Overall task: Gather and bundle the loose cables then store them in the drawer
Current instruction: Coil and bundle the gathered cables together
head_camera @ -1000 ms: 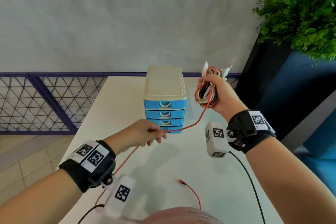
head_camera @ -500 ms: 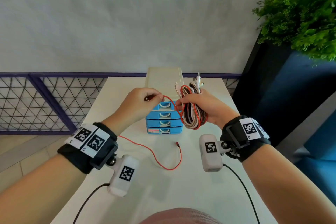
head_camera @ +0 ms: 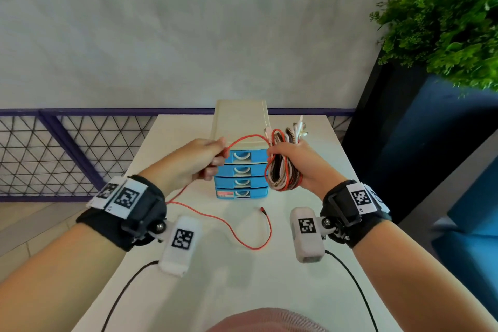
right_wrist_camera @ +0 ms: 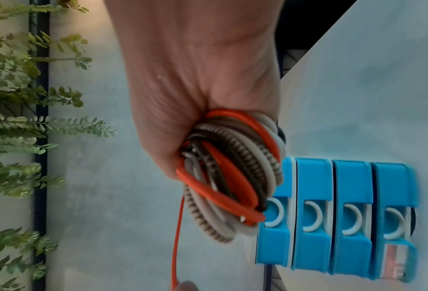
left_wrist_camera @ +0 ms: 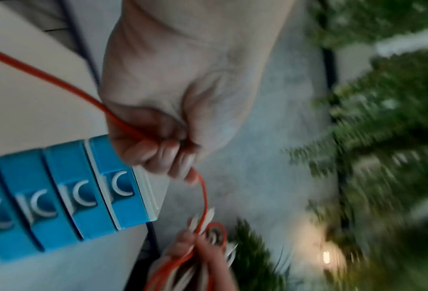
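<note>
My right hand (head_camera: 301,162) grips a coiled bundle of cables (head_camera: 283,172) (right_wrist_camera: 233,177), red, white and braided, held up just right of the drawer unit. My left hand (head_camera: 199,162) (left_wrist_camera: 163,145) pinches the loose red cable (head_camera: 242,140) (left_wrist_camera: 66,88), which arcs from my fingers over to the bundle. The rest of that red cable (head_camera: 237,234) trails below my left hand and loops across the table, its plug end (head_camera: 262,210) lying in front of the drawers. The small drawer unit (head_camera: 241,170) (right_wrist_camera: 337,216) (left_wrist_camera: 66,202) has a beige shell and several blue drawers, all closed.
The white table (head_camera: 215,291) runs back to a grey wall. A purple mesh fence (head_camera: 54,148) stands on the left. A dark blue planter (head_camera: 420,143) with a green plant (head_camera: 444,27) stands close on the right. Black camera leads (head_camera: 355,286) hang from both wrists.
Both hands came together in front of the drawer unit a second ago. Since half a second ago my left hand drew the red cable slightly left; the slack loop still lies on the table.
</note>
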The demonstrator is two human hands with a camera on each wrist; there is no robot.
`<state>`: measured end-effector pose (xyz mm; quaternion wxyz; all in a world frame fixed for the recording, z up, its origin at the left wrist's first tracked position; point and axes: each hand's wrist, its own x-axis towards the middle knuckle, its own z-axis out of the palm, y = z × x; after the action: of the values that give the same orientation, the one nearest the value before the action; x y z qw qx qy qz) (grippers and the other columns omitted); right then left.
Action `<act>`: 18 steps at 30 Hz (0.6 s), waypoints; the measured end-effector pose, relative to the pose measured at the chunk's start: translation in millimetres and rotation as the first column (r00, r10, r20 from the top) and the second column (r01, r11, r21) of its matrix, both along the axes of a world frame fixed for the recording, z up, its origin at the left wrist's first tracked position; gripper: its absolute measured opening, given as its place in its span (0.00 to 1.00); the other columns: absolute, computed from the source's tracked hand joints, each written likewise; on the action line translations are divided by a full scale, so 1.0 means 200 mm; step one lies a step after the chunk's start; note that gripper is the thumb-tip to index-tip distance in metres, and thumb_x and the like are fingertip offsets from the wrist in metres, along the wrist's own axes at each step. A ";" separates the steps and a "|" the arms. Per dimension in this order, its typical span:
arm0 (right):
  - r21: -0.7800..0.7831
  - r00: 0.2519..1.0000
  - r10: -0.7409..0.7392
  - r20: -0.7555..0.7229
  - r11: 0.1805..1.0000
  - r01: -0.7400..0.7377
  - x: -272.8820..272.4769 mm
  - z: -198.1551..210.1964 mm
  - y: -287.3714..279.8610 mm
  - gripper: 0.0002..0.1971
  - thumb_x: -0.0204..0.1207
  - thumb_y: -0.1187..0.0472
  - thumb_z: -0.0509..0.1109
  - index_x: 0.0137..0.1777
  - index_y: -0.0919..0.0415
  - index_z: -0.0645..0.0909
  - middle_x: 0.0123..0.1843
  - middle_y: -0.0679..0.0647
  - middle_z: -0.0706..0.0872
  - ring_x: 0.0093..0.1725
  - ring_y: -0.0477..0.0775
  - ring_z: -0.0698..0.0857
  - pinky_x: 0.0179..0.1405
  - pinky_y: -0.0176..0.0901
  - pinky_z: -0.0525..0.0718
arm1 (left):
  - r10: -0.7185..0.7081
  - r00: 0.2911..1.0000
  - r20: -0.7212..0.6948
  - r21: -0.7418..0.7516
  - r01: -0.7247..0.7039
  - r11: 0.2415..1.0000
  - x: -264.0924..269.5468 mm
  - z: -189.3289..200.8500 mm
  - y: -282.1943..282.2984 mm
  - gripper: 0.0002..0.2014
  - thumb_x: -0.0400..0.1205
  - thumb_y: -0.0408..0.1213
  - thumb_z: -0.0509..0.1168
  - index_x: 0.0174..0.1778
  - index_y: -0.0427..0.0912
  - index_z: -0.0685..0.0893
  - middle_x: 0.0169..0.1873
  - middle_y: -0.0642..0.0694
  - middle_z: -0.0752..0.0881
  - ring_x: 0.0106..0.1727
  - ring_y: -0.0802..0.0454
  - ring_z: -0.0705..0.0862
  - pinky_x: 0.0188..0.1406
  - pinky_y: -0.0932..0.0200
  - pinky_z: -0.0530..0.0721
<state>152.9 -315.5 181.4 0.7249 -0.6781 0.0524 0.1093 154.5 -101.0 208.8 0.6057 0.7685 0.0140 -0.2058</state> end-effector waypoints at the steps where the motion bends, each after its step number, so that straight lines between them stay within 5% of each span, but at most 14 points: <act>1: 0.002 1.000 -0.031 0.002 1.000 0.031 0.01 -0.01 -0.01 0.02 0.75 0.65 0.72 0.43 0.64 0.81 0.36 0.59 0.87 0.33 0.54 0.87 0.44 0.49 0.88 | -0.034 0.994 -0.109 -0.109 0.022 0.994 -0.01 0.01 0.01 0.15 0.88 0.44 0.53 0.42 0.42 0.79 0.22 0.53 0.70 0.20 0.57 0.67 0.19 0.65 0.68; 5: -0.003 0.998 -0.040 0.039 0.999 0.040 0.03 -0.03 0.00 0.17 0.74 0.45 0.74 0.41 0.60 0.83 0.38 0.59 0.87 0.34 0.53 0.87 0.47 0.50 0.88 | -0.105 0.957 -0.272 -0.356 0.001 0.935 -0.07 0.04 -0.02 0.10 0.85 0.33 0.57 0.47 0.39 0.84 0.28 0.51 0.83 0.27 0.59 0.83 0.30 0.64 0.88; 9: 0.033 0.998 -0.029 0.049 0.999 0.027 0.04 -0.05 0.07 0.33 0.60 0.29 0.75 0.49 0.60 0.81 0.40 0.61 0.85 0.41 0.59 0.88 0.51 0.57 0.87 | -0.168 0.950 -0.264 -0.364 0.064 0.929 -0.11 0.04 -0.12 0.07 0.82 0.35 0.64 0.46 0.39 0.87 0.31 0.49 0.89 0.33 0.58 0.89 0.38 0.62 0.90; 13: 0.024 0.998 0.026 0.057 0.999 -0.027 0.03 -0.07 0.11 0.27 0.68 0.31 0.71 0.40 0.58 0.78 0.27 0.51 0.83 0.32 0.52 0.86 0.38 0.47 0.83 | -0.197 0.951 -0.237 -0.337 0.110 0.935 -0.12 0.03 -0.19 0.06 0.81 0.36 0.65 0.44 0.41 0.87 0.31 0.49 0.89 0.32 0.58 0.88 0.37 0.65 0.89; 18: 0.151 0.988 0.153 0.014 0.977 -0.153 -0.01 -0.06 0.12 0.31 0.63 0.30 0.71 0.47 0.59 0.81 0.34 0.57 0.83 0.35 0.57 0.85 0.40 0.48 0.86 | -0.147 0.972 -0.181 -0.252 0.099 0.963 -0.11 0.00 -0.19 0.02 0.78 0.37 0.69 0.41 0.43 0.86 0.29 0.51 0.89 0.27 0.62 0.85 0.29 0.69 0.86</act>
<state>151.4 -291.7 168.7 0.7638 -0.6232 -0.0093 0.1677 133.1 -138.0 209.2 0.6762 0.6642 0.0010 -0.3187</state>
